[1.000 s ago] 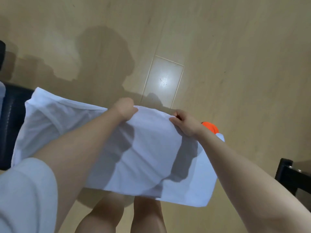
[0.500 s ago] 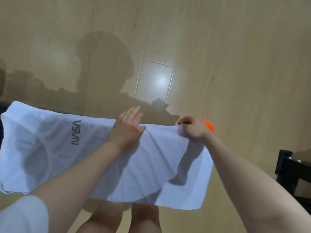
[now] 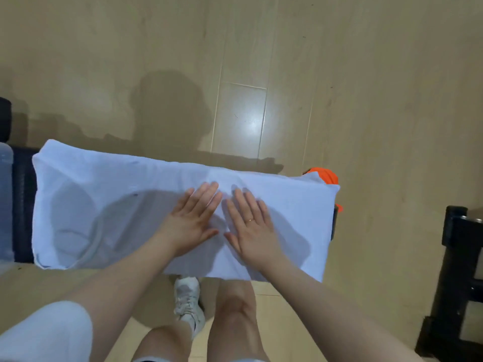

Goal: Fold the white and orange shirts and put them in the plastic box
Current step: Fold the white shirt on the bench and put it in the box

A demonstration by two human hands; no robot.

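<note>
The white shirt (image 3: pixel 109 205) lies spread out in a long folded strip on a dark bench (image 3: pixel 23 205). Both hands are pressed flat on top of it, side by side near the middle, with the thumbs almost touching. The left hand (image 3: pixel 194 220) has its fingers straight and a little apart, palm down on the cloth. The right hand (image 3: pixel 252 226) lies the same way, and it wears a thin ring (image 3: pixel 250 220) on one finger. Neither hand is pinching or holding the cloth; they only press on it.

Out past the right hand, at the far end of the white shirt, a bit of the orange shirt (image 3: pixel 325 176) peeks out from under it. Far out past the left hand, at the other end of the bench, is the edge of the clear plastic box (image 3: pixel 5 205). Most of the box is cut off, so what is inside cannot be told.

Below the hands, bare knees and a white sneaker (image 3: pixel 188 304) show over the light wood floor (image 3: pixel 366 74). Well to the right of the right hand is a black frame (image 3: pixel 460 270).
</note>
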